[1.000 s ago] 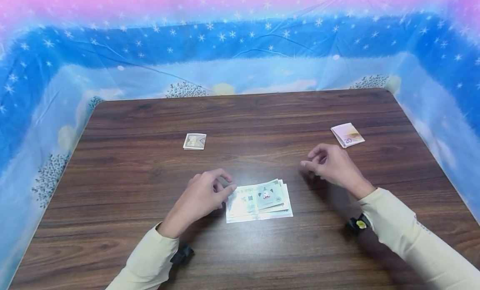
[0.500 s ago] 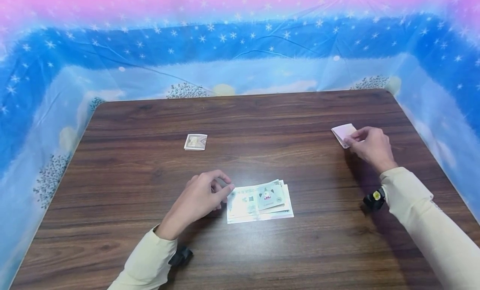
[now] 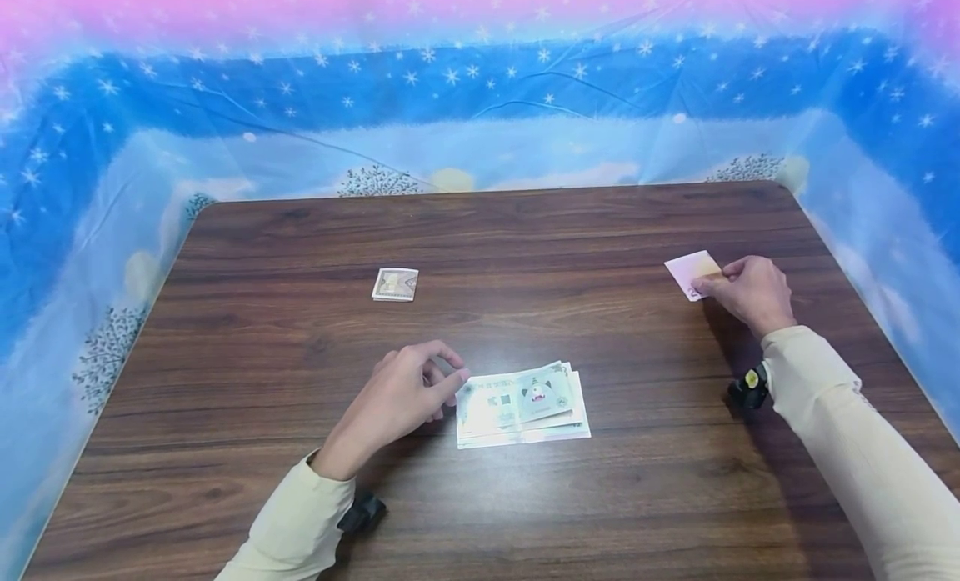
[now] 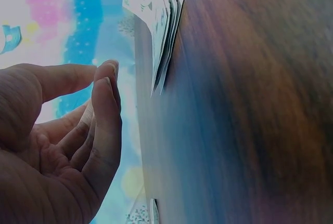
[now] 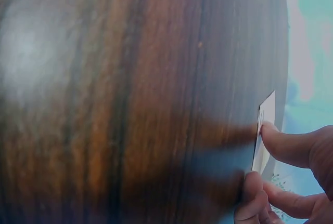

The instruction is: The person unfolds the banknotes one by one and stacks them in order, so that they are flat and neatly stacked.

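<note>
In the head view my right hand [image 3: 753, 294] pinches a folded pinkish banknote [image 3: 685, 270] at the far right of the table. Its thumb lies over the printed face, and the fingers are at the note's right edge, as the right wrist view also shows. My left hand [image 3: 408, 389] hovers with loosely bent fingers at the left end of a stack of pale green banknotes [image 3: 543, 403]. In the left wrist view the fingers are apart from the stack [image 4: 156, 11], with nothing between them.
A second folded note [image 3: 395, 284], brownish, lies at the back left of the dark wooden table [image 3: 525, 231]. A blue and pink snowflake-patterned cloth [image 3: 465, 81] hangs around the table's far and side edges.
My right hand has moved forward and right to the folded banknote and taken hold of it; the note's gaping fold now looks pressed together. My left hand has stayed by the stack.
</note>
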The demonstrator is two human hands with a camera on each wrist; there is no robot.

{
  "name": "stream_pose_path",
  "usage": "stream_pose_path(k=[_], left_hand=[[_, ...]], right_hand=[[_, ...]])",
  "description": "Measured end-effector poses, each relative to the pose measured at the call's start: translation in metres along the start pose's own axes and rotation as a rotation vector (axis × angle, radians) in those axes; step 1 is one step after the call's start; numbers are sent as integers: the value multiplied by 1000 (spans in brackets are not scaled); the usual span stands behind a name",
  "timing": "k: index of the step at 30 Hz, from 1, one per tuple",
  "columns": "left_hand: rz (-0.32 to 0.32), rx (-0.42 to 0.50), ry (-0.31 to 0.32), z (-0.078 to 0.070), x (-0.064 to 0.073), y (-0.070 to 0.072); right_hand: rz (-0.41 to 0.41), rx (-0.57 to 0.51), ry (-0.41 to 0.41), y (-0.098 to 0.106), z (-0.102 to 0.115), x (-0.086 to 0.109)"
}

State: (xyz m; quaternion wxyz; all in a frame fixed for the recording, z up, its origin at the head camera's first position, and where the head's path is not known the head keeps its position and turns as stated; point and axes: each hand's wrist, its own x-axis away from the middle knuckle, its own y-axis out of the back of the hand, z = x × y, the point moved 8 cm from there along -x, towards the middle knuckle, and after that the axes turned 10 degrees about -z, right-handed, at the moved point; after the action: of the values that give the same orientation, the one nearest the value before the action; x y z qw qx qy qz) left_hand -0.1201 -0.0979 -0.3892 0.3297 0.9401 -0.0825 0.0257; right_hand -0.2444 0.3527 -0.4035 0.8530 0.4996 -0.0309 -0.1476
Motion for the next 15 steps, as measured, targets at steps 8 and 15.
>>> stream_pose_path(k=[8, 15], left_hand=[[-2, 6, 2, 0, 0, 0], [-9, -1, -9, -2, -1, 2]], right_hand=[[52, -10, -46, -4, 4, 3], [57, -41, -52, -7, 14, 7]])
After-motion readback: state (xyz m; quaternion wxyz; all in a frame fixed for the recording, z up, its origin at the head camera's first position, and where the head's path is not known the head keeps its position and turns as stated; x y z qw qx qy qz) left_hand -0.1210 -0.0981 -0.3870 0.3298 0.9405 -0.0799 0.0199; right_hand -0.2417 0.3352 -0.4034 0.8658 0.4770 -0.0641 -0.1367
